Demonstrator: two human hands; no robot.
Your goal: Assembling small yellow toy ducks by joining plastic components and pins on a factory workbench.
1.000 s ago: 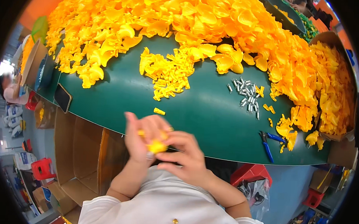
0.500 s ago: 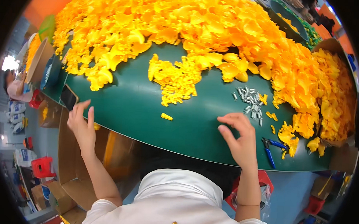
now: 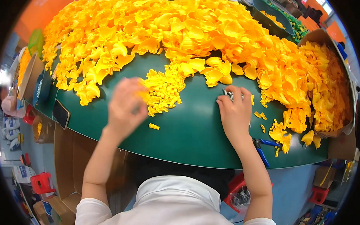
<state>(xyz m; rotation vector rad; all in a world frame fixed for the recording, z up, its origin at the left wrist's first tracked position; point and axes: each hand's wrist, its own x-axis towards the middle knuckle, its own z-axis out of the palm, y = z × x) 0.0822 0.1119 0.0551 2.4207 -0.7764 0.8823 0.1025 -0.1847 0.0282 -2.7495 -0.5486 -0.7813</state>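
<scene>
My left hand, smeared by motion, is at the left edge of a small heap of yellow plastic pieces; whether its fingers hold one cannot be made out. A single short yellow piece lies apart, nearer to me. My right hand covers most of a cluster of small silvery metal pins, its fingers bent and closed around some of them. Blue-handled pliers lie beside my right forearm, next to yellow scraps.
A large mound of thin, curved yellow plastic parts spreads across the far side of the green table. A dark phone lies at the left edge. A box of yellow parts stands right, with a dark green basin behind.
My left hand has moved from the table's left edge, right and forward to the small yellow heap. My right hand has reached forward onto the metal pins and closed. The view has shifted slightly.
</scene>
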